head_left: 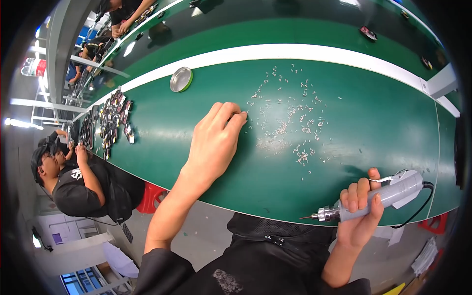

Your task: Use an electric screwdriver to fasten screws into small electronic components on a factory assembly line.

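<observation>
My left hand (215, 140) reaches over the green tabletop, thumb and fingertips pinched together at the left edge of a scatter of tiny silvery screws (281, 129). Whatever lies in the pinch is too small to make out. The screws are spread loosely, with denser clumps in the middle and near side. At the near right, my right hand (363, 201) wraps round a grey electric screwdriver (400, 191). The screwdriver lies roughly level, its thin bit (309, 217) pointing left past the table's near edge and its black cord trailing from the right end.
A round shallow tin (181, 79) with a green side stands near the white rail (236, 53). Several small dark assemblies (115, 115) are heaped on the left. Co-workers sit at the left (81, 184). Beyond the rail, a dark belt (305, 22) carries a few parts.
</observation>
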Action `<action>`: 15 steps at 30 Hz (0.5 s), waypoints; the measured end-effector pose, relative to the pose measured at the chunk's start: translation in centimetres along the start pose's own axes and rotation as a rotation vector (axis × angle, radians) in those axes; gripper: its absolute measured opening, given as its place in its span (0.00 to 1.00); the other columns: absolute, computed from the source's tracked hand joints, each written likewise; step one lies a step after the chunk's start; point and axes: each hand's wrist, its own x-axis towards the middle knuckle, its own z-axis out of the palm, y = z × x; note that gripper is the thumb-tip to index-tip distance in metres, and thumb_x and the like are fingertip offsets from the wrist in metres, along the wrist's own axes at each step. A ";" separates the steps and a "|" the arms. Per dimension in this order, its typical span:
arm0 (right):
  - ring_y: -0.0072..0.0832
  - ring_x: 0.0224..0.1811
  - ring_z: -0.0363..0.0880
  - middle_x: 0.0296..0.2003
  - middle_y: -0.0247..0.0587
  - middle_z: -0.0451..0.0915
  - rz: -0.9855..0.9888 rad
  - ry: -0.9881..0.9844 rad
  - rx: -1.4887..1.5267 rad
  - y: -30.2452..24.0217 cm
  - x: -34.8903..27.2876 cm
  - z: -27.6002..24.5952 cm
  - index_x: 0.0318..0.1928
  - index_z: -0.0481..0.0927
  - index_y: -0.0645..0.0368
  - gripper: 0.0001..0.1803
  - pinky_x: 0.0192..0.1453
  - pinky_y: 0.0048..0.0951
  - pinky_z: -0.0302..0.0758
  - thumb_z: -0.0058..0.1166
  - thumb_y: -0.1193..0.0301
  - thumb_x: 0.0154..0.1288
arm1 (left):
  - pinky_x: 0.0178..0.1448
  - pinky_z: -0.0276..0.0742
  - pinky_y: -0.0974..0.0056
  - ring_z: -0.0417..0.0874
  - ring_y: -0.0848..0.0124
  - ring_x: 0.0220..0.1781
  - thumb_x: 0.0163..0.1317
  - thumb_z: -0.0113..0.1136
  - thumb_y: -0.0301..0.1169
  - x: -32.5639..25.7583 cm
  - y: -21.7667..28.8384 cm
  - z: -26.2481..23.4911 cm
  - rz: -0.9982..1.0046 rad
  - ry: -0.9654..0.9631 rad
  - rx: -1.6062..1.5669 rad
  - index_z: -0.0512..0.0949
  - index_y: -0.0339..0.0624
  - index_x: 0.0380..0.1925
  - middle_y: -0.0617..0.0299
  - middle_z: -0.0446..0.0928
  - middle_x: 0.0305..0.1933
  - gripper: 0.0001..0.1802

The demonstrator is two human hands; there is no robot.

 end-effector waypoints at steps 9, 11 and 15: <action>0.22 0.24 0.65 0.23 0.30 0.65 0.025 -0.031 0.029 -0.4 -0.2 -0.2 0.59 0.63 0.63 0.24 0.31 0.25 0.64 0.50 0.62 0.70 | 0.34 0.72 0.57 0.76 0.58 0.32 0.55 0.55 0.17 0.2 -1.5 -0.3 -0.131 0.060 -0.064 0.69 0.33 0.30 0.52 0.71 0.31 0.05; 0.22 0.24 0.65 0.23 0.30 0.65 0.033 -0.025 0.032 -0.4 -0.3 0.3 0.59 0.64 0.63 0.24 0.31 0.25 0.63 0.50 0.63 0.69 | 0.33 0.72 0.59 0.75 0.59 0.27 0.58 0.54 0.18 -0.9 -1.4 -1.3 -0.204 0.081 -0.129 0.70 0.33 0.31 0.52 0.71 0.27 0.04; 0.22 0.23 0.65 0.23 0.29 0.65 0.047 -0.013 0.020 -0.4 -0.2 0.3 0.58 0.64 0.63 0.24 0.31 0.25 0.63 0.51 0.64 0.68 | 0.33 0.73 0.65 0.78 0.65 0.26 0.62 0.53 0.16 -3.6 1.1 -1.8 -0.372 0.143 -0.392 0.70 0.34 0.31 0.54 0.75 0.26 0.03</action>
